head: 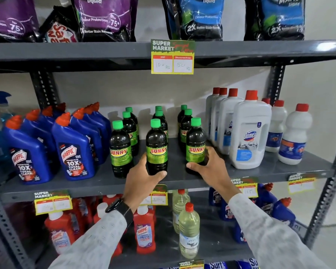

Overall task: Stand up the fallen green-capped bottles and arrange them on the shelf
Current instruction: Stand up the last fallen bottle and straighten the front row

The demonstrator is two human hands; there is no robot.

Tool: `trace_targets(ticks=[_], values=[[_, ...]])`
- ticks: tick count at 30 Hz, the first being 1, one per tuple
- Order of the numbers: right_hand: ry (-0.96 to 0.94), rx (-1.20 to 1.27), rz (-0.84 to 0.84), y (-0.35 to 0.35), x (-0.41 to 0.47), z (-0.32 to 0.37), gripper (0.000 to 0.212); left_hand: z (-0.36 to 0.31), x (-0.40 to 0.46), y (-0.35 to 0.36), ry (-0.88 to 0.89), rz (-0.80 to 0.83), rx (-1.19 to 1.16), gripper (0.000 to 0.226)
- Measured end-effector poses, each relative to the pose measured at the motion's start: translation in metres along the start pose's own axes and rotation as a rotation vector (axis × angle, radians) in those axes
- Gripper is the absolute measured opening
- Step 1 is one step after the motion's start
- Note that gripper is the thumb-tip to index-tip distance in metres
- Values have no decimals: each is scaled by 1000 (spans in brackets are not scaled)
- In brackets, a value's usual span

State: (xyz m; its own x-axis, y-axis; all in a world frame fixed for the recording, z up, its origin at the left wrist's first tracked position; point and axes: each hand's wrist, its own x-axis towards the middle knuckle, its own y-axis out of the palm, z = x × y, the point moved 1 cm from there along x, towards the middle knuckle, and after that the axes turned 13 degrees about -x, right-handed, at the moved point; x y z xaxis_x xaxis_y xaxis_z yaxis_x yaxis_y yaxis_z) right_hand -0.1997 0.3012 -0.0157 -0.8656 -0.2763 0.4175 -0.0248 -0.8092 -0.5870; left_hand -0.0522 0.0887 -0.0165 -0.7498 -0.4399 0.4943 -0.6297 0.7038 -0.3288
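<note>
Left hand (144, 176) gripping middle front bottle (156, 146); right hand (209, 164) gripping right front bottle (195, 146). Both upright, labelled SUNNY.

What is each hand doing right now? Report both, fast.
Left hand: closed around the middle front green-capped bottle.
Right hand: closed around the right front green-capped bottle.

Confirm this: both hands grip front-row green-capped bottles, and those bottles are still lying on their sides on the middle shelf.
Not quite. The head view shows the left hand on the middle front bottle and the right hand on the right front bottle, on the middle shelf. Both bottles stand upright, not on their sides.
</note>
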Motion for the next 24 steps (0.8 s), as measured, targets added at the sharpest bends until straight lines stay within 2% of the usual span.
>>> trace_targets(ticks=[6, 24], values=[[-16, -7, -1, 0, 1, 0, 86, 1, 3, 3, -9, -81, -15, 66], [-27, -21, 48, -2, 0, 12, 79, -1, 4, 0, -14, -76, -32, 63]])
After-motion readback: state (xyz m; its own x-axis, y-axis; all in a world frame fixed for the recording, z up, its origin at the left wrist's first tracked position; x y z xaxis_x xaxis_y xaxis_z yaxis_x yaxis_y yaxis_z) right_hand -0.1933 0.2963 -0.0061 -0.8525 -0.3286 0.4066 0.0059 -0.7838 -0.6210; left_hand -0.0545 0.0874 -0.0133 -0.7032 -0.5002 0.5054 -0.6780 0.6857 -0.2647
